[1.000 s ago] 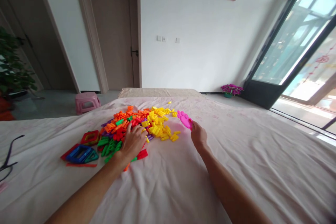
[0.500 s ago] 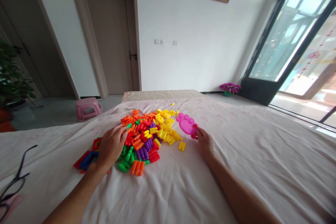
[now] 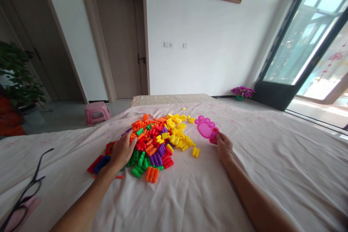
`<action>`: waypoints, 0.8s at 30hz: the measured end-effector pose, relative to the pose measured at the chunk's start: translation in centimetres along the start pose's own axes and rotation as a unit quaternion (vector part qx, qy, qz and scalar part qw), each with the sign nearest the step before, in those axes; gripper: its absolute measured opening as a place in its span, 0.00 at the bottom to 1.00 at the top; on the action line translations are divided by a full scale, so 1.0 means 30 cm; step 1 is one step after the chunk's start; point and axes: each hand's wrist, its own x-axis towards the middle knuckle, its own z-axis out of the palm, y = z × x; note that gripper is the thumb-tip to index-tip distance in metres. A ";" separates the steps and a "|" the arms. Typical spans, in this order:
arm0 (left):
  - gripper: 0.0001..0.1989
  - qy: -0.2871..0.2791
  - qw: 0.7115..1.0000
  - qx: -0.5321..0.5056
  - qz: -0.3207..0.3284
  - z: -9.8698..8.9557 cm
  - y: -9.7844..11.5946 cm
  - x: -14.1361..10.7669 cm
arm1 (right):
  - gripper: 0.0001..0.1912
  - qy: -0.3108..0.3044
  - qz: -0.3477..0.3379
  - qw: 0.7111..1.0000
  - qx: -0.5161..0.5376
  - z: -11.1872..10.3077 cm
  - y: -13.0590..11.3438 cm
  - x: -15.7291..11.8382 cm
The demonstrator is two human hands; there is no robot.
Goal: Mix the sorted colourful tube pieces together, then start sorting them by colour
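Observation:
My right hand (image 3: 225, 147) pinches the near edge of a flat pink paw-shaped plastic piece (image 3: 206, 129), between thumb and fingers. The piece is tilted above the cloth, just right of the heap. A heap of plastic building blocks (image 3: 154, 141) in orange, red, yellow, green and purple lies in front of me. My left hand (image 3: 123, 151) rests at the heap's left side, fingers stretched over orange blocks (image 3: 132, 136), with nothing visibly gripped. Partly behind that wrist lie red and blue plastic frames (image 3: 102, 163). One yellow block (image 3: 195, 152) lies apart on the cloth.
A wrinkled pale cloth (image 3: 190, 195) covers the surface. Dark-rimmed glasses (image 3: 31, 188) lie at the left on something pink. Beyond the surface are a pink stool (image 3: 97, 112), a potted plant (image 3: 19, 76) and purple flowers (image 3: 243, 92).
The camera view has turned slightly left, shifting everything rightward. My right hand has moved the pink paw-shaped piece a little farther from the yellow blocks. The left hand stays at the heap's left side.

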 end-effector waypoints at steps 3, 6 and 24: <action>0.25 -0.003 1.000 0.008 0.003 0.000 -0.001 -0.005 | 0.27 0.004 -0.007 1.000 -0.006 0.004 -0.007 -0.001; 0.26 -0.004 1.000 0.025 0.002 -0.002 0.004 -0.011 | 0.26 0.008 -0.006 1.000 -0.024 0.004 -0.002 0.002; 0.26 0.075 0.993 0.090 0.012 0.054 0.095 -0.020 | 0.20 -0.027 -0.036 0.994 -0.097 -0.015 0.050 0.014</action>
